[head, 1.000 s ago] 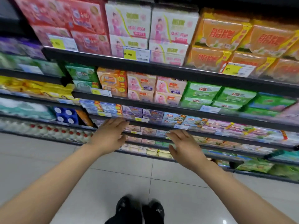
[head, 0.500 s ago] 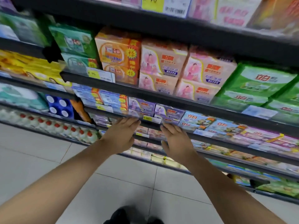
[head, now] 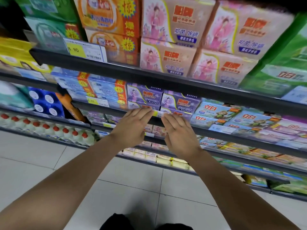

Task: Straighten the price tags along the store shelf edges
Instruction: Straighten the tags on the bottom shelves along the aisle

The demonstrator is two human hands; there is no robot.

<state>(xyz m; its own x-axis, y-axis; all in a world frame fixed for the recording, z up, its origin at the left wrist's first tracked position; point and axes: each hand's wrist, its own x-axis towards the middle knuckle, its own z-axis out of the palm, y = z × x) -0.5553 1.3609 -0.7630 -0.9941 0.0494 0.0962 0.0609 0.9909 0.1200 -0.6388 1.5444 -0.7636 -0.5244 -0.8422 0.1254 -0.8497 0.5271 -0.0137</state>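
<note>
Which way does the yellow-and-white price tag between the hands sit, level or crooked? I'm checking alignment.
Cannot tell: the yellow-and-white price tag shows only a sliver between the left hand and right hand, whose fingertips cover its ends.

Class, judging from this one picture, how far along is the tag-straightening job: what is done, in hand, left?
Done: the 8.90 tag above sits seated, though slanted. In hand: the left hand and right hand touch a yellow-white tag with their fingertips. Left: the pale tag to the right and the blurred lower rows.
</note>
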